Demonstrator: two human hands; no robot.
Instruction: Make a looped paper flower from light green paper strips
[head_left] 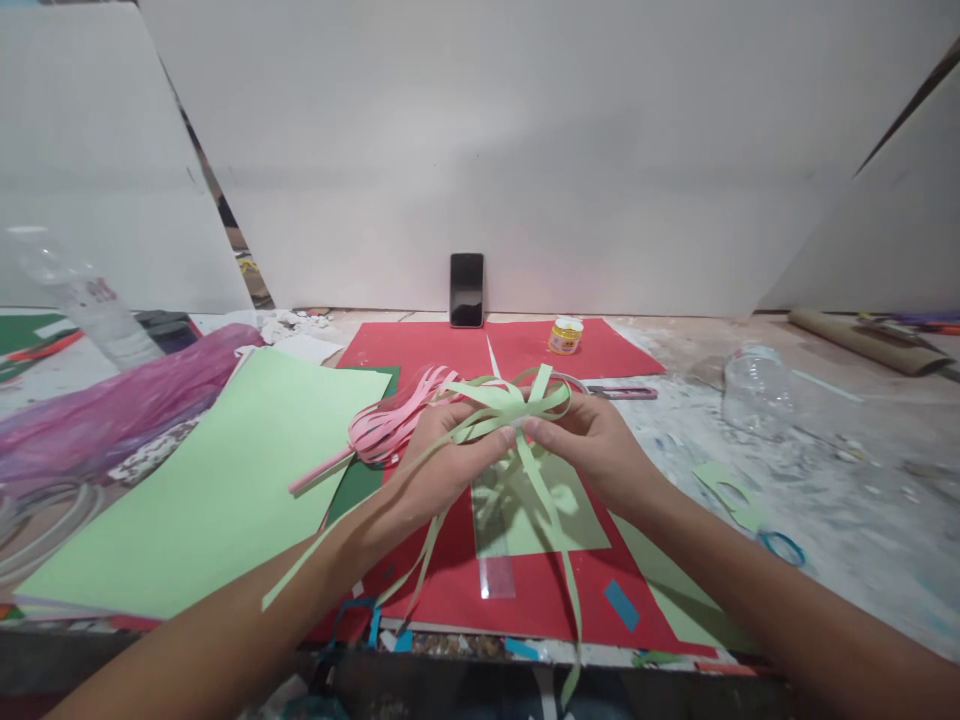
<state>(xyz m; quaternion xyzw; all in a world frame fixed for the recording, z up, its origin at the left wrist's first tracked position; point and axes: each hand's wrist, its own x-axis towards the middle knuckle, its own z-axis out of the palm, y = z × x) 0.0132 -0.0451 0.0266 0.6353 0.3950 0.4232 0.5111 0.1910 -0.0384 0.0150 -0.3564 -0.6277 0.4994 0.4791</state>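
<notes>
A light green paper piece cut into long strips [551,510] is between my two hands, its strips curling up and hanging down toward the table edge. My left hand [450,445] pinches its middle from the left, the thumb on the near side. From the right, my right hand [600,440] pinches the same spot, its thumb tip close to the left one. Beneath them lie a light green paper sheet [577,510], a clear ruler [496,578] and red paper [442,610]. A pink fringed paper piece on a rolled stick [382,425] rests beside my left hand.
A phone [466,290] leans on the white board behind. On red paper stands a small yellow jar [565,336], with a pink cutter [622,393] nearby. Green sheets [195,500] and a plastic bottle [97,300] are left; a clear plastic container [757,390] and cardboard tube [870,340] right.
</notes>
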